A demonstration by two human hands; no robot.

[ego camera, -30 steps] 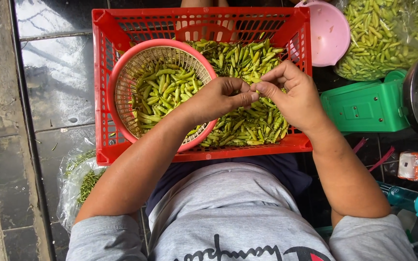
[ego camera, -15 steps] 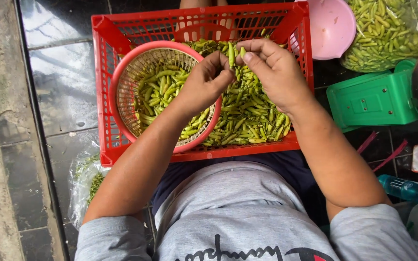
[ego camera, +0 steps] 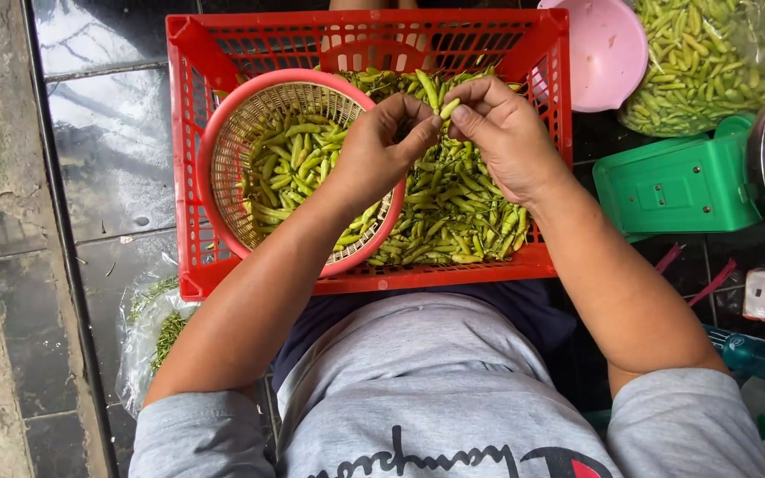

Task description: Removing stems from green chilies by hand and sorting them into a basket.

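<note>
1. A red plastic crate (ego camera: pixel 197 159) rests on the person's lap, holding a loose heap of green chilies (ego camera: pixel 453 212).
2. Inside the crate's left part sits a round pink woven basket (ego camera: pixel 223 168) with more green chilies in it.
3. The left hand (ego camera: pixel 378 146) and right hand (ego camera: pixel 502 128) meet above the crate, fingers of both pinched on one green chili (ego camera: pixel 449 108).
4. Beyond the crate stand a pink bowl (ego camera: pixel 604 53), a clear bag of chilies (ego camera: pixel 710 62) and a green scale (ego camera: pixel 679 181).
5. A plastic bag of green stems (ego camera: pixel 157 327) lies on the tiled floor.
</note>
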